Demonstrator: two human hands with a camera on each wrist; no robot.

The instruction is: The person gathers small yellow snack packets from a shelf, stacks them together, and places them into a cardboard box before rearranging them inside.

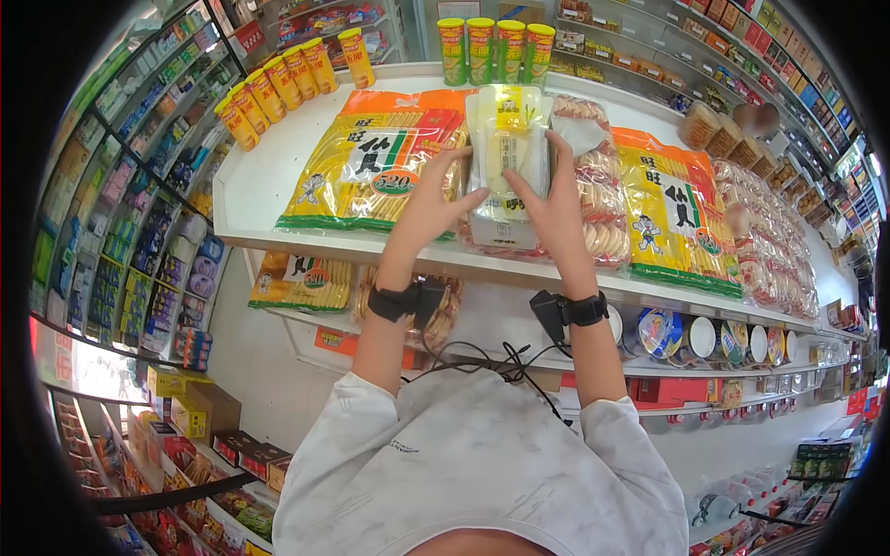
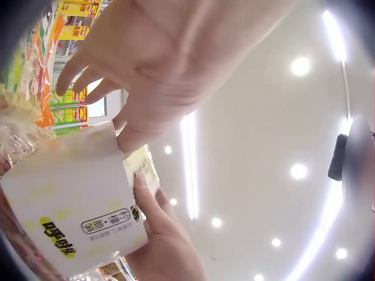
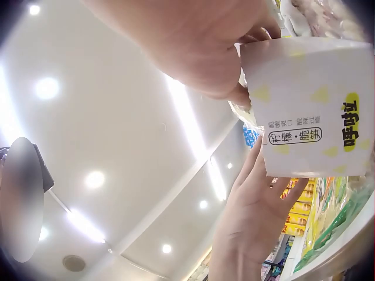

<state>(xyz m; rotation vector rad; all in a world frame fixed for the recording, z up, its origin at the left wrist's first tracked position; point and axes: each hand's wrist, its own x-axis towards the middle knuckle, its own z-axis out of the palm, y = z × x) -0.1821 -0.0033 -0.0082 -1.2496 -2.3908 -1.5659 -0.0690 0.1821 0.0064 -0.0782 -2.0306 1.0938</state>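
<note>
An open-topped white display box (image 1: 505, 233) with yellow spots and black lettering stands at the middle of the counter, packed with pale clear snack packets (image 1: 505, 153). My left hand (image 1: 434, 199) is at its left side, fingers reaching loosely along the wall and thumb at the front edge. In the left wrist view those fingers spread past the box. My right hand (image 1: 559, 206) holds the right side, its thumb over the packets and its fingers along the outer wall. The right wrist view shows the box's printed front (image 3: 319, 111) close up; the right fingertips are partly hidden.
A large yellow rice cracker bag (image 1: 371, 162) lies left of the box, another cracker bag (image 1: 672, 213) to the right, with clear-wrapped crackers (image 1: 603, 199) between. Green cans (image 1: 480, 56) and orange cans (image 1: 292, 79) line the counter's back. Its front edge (image 1: 371, 246) is near me.
</note>
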